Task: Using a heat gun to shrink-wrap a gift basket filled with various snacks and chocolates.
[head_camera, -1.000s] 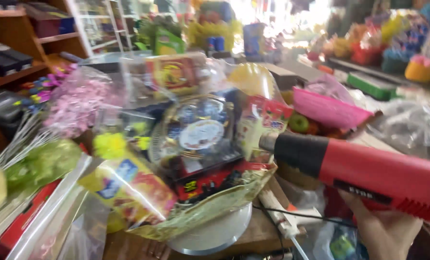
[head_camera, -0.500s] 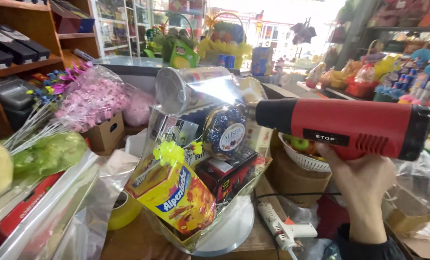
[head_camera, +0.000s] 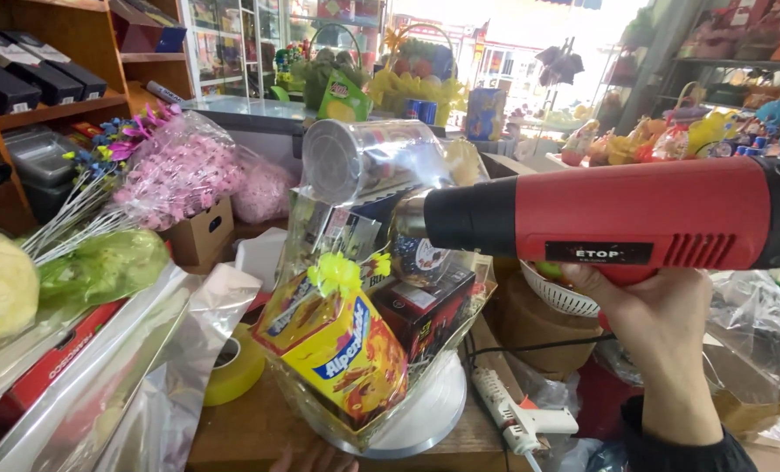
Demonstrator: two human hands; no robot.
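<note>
The person's right hand (head_camera: 648, 328) is wrapped tight around the handle of a red heat gun (head_camera: 617, 218), fingers curled shut under its body, which lies level across the view with the black nozzle pointing left. The nozzle sits just beside the upper part of a gift basket (head_camera: 364, 288) wrapped in clear film, near a round tin and a silver can standing at the top of the bundle. The basket stands on a white round turntable (head_camera: 433, 411) on the wooden counter (head_camera: 250, 428), with a yellow snack packet (head_camera: 350, 350) and a dark box at its front. At the bottom edge, a few fingertips of the left hand (head_camera: 315, 456) show below the turntable's rim; whether they grip anything cannot be told, since most of the hand is out of frame. For shrinking the film well, the judgement is that the nozzle should stay near the wrap but not touching it, sweeping steadily so no one patch overheats and holes, while the turntable brings fresh faces round. Loose film around the tall can probably wants extra care, as it stands clear of the goods. The black cord trails beside a white glue gun (head_camera: 516, 415) near the turntable, and could snag. A yellow tape roll (head_camera: 232, 367) lies to the left, beside sheets of clear film and pink flower bunches (head_camera: 176, 175).
</note>
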